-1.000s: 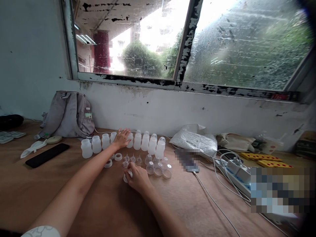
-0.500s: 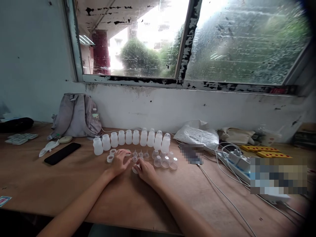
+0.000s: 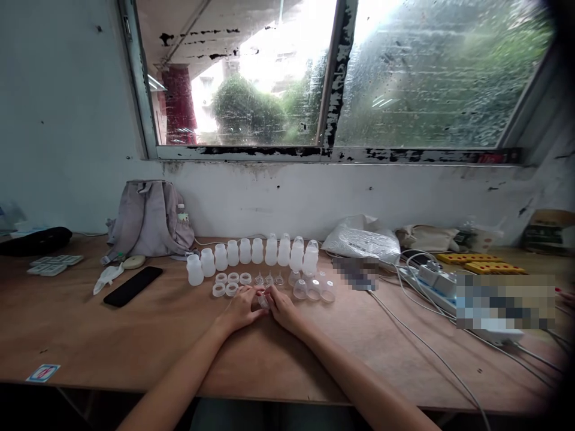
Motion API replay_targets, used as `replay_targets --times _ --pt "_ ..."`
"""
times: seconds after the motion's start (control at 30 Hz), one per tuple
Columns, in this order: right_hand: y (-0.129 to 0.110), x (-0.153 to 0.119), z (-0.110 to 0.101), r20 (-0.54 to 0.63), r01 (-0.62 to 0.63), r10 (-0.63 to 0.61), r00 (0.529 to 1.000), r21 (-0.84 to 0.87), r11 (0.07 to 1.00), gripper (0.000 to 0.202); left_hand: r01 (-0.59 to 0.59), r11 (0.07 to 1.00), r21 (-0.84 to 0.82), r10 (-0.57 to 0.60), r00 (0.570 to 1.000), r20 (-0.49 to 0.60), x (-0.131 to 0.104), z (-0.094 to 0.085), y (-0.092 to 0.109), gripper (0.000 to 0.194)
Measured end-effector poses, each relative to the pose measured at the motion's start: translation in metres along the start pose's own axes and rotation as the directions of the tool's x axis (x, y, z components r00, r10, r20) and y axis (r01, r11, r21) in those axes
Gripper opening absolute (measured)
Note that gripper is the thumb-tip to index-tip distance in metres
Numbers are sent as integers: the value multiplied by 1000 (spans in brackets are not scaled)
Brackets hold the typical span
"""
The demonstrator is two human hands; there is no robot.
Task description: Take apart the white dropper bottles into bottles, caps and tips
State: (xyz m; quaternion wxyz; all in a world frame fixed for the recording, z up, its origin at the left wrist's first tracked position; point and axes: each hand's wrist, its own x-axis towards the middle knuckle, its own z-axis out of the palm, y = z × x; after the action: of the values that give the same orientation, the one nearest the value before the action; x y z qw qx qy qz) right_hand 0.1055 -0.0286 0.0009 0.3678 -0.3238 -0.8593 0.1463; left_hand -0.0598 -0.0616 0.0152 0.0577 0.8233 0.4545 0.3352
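Near the middle of the wooden table, my left hand (image 3: pixel 242 308) and my right hand (image 3: pixel 281 306) meet around a small translucent ring (image 3: pixel 263 300), both gripping it. Just left of them lie several white rings (image 3: pixel 219 290) in two rows. Clear nipples (image 3: pixel 269 278) stand directly behind my fingers, some partly hidden. Several clear domed caps (image 3: pixel 313 291) are grouped to the right of my right hand. Behind everything, a curved row of white bottles (image 3: pixel 220 257) stands upright; those at its right end have clear caps on top.
A black phone (image 3: pixel 133 286) and a grey backpack (image 3: pixel 150 218) are on the left. Behind on the right lies a silvery plastic bag (image 3: pixel 363 239). A power strip (image 3: pixel 431 305) with trailing white cables and yellow strips (image 3: pixel 469 258) occupy the right side.
My left hand has moved right from the white rings to the ring at my right hand, and both hands now hold it. The view has shifted slightly, showing more white rings.
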Motion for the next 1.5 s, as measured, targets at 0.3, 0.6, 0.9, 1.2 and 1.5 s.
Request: replay_targets --times 0.3,0.6,0.9,1.2,1.5 --pt "-5 -2 0 -27 -19 20 999 26 999 25 -11 999 46 11 1000 -15 2 -5 0 42" --pt "11 -1 -3 -291 -272 222 931 -144 951 28 77 981 179 -59 993 -106 -3 -16 -30 29" --pt "30 7 -4 -344 -415 330 879 -211 885 24 114 953 281 -84 990 -117 -1 -7 -39 24" --pt "18 12 -2 -263 -537 473 841 -305 786 32 125 939 320 -86 987 -134 2 -6 -44 29" --pt "11 10 -3 -273 -526 454 848 -327 785 35 173 930 325 -142 983 -116 3 -5 -50 36"
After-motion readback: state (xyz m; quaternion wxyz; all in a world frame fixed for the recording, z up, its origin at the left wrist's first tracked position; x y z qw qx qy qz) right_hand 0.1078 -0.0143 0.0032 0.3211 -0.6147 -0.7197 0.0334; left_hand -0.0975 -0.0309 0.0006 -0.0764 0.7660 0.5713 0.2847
